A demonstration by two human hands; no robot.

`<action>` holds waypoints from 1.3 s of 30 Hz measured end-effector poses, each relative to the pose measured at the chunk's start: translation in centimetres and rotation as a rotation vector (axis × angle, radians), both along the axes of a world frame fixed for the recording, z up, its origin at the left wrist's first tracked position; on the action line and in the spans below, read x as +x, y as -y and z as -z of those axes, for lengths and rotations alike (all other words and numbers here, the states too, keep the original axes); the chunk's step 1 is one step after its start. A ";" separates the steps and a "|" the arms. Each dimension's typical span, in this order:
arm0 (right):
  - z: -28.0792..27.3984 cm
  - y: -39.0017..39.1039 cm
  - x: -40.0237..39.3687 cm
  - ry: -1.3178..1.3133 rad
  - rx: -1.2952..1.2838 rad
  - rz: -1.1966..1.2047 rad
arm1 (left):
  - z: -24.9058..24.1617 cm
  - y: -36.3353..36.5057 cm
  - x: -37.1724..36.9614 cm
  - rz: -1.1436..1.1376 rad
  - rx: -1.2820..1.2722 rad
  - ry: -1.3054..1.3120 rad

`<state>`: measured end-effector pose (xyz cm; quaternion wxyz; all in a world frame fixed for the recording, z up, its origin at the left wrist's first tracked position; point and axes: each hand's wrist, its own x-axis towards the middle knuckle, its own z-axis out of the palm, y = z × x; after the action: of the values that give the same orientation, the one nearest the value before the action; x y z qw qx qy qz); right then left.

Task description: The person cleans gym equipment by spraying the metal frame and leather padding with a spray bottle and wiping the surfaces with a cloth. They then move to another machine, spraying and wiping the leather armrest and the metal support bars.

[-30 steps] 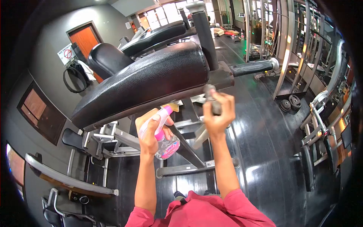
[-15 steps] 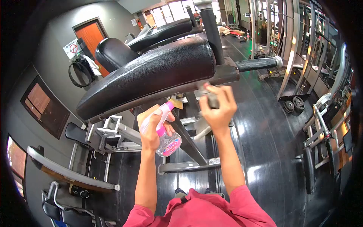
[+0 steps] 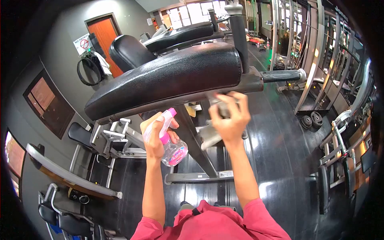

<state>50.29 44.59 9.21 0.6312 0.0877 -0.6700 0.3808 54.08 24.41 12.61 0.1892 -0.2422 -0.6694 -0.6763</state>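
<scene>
My left hand (image 3: 154, 136) is wrapped round the neck of a clear spray bottle (image 3: 175, 153) with a pink trigger head and a pink label. The bottle is tilted, below a long curved black bench pad (image 3: 172, 76). In my right hand (image 3: 232, 122) is a greyish cloth (image 3: 223, 111), partly hidden by the fingers and blurred. It is up against the metal beam (image 3: 194, 96) under the pad's right end. The frame's slanted post (image 3: 196, 146) runs down between my hands.
A black-gripped handle (image 3: 282, 76) sticks out right of the pad. Weight plates (image 3: 316, 118) lie on the dark floor (image 3: 276, 160) at right, near a cable machine (image 3: 308, 60). More gym machines stand at left, with a long pad (image 3: 68, 176) low down.
The view has shifted, so the bench sits further right and slightly lower in the picture. My right hand has moved left along the beam with the cloth. My left hand still grips the bottle.
</scene>
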 end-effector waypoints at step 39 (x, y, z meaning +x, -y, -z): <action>3.2 16.6 -1.8 0.063 0.079 -0.033 | 2.3 15.2 -1.9 -0.006 0.192 0.117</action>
<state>48.45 28.01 6.06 0.5994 0.1116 -0.7026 0.3669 52.17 9.21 10.29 0.1740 -0.1811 -0.6121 -0.7498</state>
